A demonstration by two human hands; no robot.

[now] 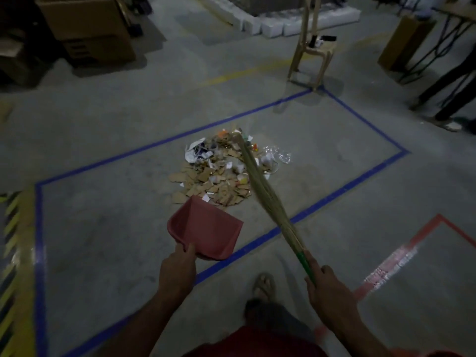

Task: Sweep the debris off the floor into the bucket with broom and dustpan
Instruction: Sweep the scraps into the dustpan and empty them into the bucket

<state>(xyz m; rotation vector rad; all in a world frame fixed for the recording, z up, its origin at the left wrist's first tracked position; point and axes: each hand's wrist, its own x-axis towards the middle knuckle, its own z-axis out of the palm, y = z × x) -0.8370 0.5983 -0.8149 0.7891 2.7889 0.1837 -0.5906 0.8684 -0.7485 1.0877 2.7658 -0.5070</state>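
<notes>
Holding a red dustpan (pixel 206 228) by its near end, the left hand (pixel 177 271) has its fingers curled round the handle, with the thumb on top. The dustpan's open mouth points far, toward a pile of debris (pixel 221 173), and its front edge sits just beside the near side of the pile. The right hand (pixel 327 289) grips the green handle of a straw broom (pixel 260 186), fingers wrapped tight around it. The broom slants up and to the left, and its bushy tip lies over the far part of the pile. The pile is made of brown card bits, white paper scraps and some clear plastic, all heaped in the middle of a blue tape box (pixel 347 186) on the grey floor (pixel 103 228). A foot in a sandal (pixel 262 282) stands near, between the two arms. Red tape (pixel 417 238) marks the floor on the right. Far away stand a plastic chair (pixel 309 47) and cardboard boxes (pixel 90 27). No bucket shows in this view.
</notes>
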